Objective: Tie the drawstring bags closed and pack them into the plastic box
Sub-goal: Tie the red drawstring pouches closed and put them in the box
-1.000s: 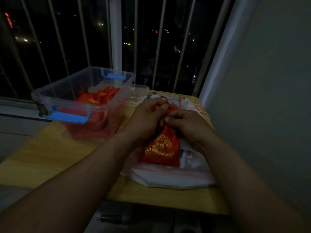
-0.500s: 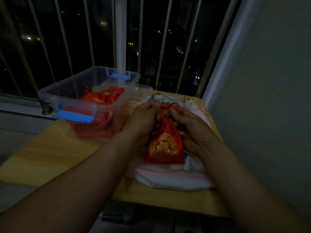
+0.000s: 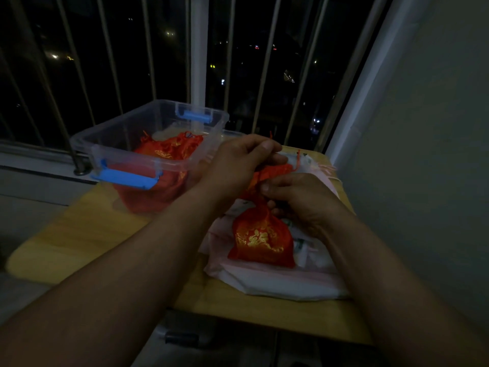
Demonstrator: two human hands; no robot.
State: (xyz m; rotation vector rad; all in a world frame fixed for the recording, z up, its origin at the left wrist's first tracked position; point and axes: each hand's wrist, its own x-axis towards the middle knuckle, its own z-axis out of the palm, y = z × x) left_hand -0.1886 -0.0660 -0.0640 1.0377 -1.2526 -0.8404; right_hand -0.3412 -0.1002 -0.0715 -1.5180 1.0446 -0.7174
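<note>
Fingers curled, pinching: left hand point(image 3: 239, 165), right hand point(image 3: 297, 201).

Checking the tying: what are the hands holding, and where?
Both hold the red drawstring bag: the right hand grips its gathered neck, and the left hand pinches its top end.

The right hand point(image 3: 301, 203) hides part of the red bag point(image 3: 262, 241).

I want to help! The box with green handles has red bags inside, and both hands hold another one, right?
No, the head view shows blue handles on the box. Red bags lie inside; left hand and right hand hold another bag.
</note>
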